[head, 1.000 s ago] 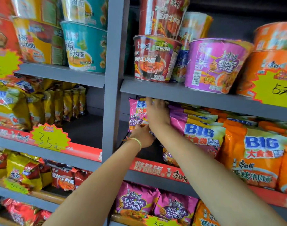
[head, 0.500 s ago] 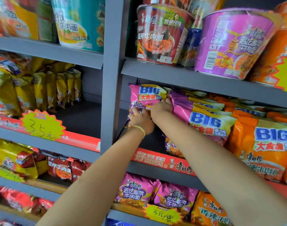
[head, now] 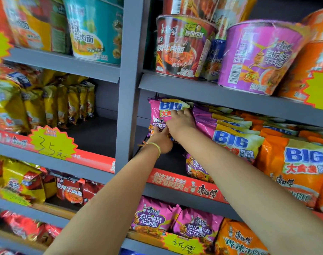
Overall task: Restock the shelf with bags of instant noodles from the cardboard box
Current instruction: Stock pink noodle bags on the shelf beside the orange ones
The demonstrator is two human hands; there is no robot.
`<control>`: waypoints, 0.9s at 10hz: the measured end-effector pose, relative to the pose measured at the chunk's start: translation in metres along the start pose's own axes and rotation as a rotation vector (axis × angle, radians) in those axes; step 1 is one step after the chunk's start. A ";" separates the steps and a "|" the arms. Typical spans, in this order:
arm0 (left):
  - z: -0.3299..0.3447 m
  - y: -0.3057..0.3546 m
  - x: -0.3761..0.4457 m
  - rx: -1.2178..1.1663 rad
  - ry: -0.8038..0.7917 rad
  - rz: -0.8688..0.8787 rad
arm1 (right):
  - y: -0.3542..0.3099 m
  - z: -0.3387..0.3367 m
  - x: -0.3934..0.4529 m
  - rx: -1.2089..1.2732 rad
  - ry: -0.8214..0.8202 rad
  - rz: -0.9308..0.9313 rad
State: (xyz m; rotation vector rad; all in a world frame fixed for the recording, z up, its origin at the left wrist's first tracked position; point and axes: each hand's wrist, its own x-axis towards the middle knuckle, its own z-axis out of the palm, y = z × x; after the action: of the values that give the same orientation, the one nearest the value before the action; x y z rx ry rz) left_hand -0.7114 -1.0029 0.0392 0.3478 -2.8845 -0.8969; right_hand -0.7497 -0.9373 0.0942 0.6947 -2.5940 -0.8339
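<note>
A pink "BIG" noodle bag stands upright at the left end of the grey middle shelf, deep inside. My left hand, with a yellow band on the wrist, holds its lower part. My right hand lies across its front with curled fingers on the bag's upper half. To the right leans a row of purple "BIG" bags. The cardboard box is not in view.
Orange "BIG" bags fill the shelf's right side. Noodle cups stand on the shelf above, close over the bags. A grey upright post borders the bay on the left. Yellow bags sit in the left bay, pink bags below.
Both hands have brought the pink bag up from a hidden, low position to standing upright. The right hand moved from its top onto its front; the left hand stays at its bottom.
</note>
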 end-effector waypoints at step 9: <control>0.018 -0.267 -0.394 -0.042 0.594 -0.653 | -0.304 -0.068 -0.204 1.558 -0.297 -1.094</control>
State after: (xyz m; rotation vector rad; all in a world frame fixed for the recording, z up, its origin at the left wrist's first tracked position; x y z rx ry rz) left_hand -0.2824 -1.1096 -0.1392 1.3402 -2.2037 -0.7397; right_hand -0.4455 -1.0740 -0.0705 2.5428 -2.4841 1.3209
